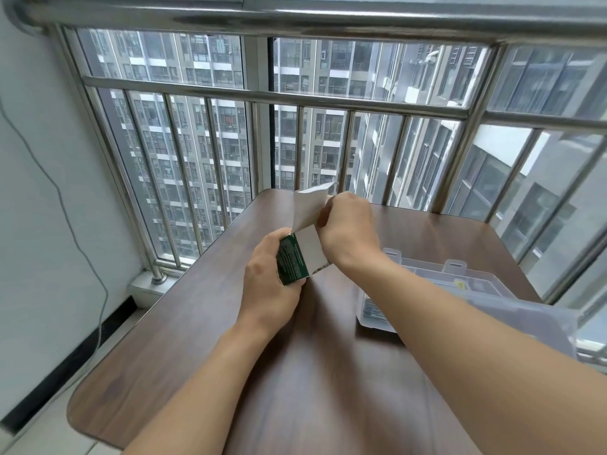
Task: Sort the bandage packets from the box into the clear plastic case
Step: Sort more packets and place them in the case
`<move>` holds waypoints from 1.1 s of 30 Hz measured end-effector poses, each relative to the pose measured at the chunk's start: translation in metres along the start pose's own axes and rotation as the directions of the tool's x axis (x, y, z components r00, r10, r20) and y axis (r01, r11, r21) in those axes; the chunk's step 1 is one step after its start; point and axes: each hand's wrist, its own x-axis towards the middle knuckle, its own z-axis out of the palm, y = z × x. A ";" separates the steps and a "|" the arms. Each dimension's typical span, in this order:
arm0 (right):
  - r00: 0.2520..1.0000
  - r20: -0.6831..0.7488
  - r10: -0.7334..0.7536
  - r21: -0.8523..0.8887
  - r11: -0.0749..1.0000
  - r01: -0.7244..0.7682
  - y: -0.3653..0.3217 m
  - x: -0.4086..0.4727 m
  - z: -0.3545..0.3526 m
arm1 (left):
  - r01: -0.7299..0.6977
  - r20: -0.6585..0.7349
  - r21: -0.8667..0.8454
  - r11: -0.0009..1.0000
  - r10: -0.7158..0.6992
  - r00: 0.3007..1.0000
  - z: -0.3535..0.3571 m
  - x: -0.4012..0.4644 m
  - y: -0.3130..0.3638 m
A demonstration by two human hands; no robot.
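head view: hands hold box above table, case rightward.

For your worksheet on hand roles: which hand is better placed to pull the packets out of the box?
Right. The right hand is already at the box's opened flap, while the left hand grips the box.

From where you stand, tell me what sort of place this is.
Probably an enclosed balcony in a high-rise flat: a steel railing runs before the windows, apartment towers stand outside at eye level, and a small wooden table is set against the rail.
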 end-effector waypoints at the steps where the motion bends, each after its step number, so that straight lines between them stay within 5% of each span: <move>1: 0.999 -0.001 0.034 0.030 0.999 -0.034 0.002 0.002 0.001 | 0.005 0.002 -0.002 1.000 -0.005 1.000 0.000 0.000 0.000; 6: 0.984 0.063 0.170 0.055 0.983 -0.173 0.002 0.006 0.006 | -0.026 0.015 -0.008 1.000 0.026 1.000 0.001 0.001 0.001; 13: 0.998 0.044 -0.047 -0.067 0.997 0.050 -0.010 -0.002 -0.007 | 0.077 -0.039 -0.045 0.996 -0.078 0.996 -0.002 0.003 -0.002; 19: 0.980 -0.037 -0.193 0.091 0.976 0.196 -0.006 -0.004 -0.050 | 0.217 -0.021 -0.121 0.969 -0.221 0.975 -0.004 0.007 -0.012; 28: 0.998 0.020 -0.055 0.303 0.952 0.047 0.006 -0.004 -0.052 | 0.298 0.056 -0.206 0.932 -0.293 0.955 0.005 0.003 -0.006; 33: 0.990 0.098 0.104 0.606 0.783 -0.142 0.004 -0.002 -0.065 | 0.299 0.065 -0.215 0.930 -0.292 0.954 0.004 0.004 -0.009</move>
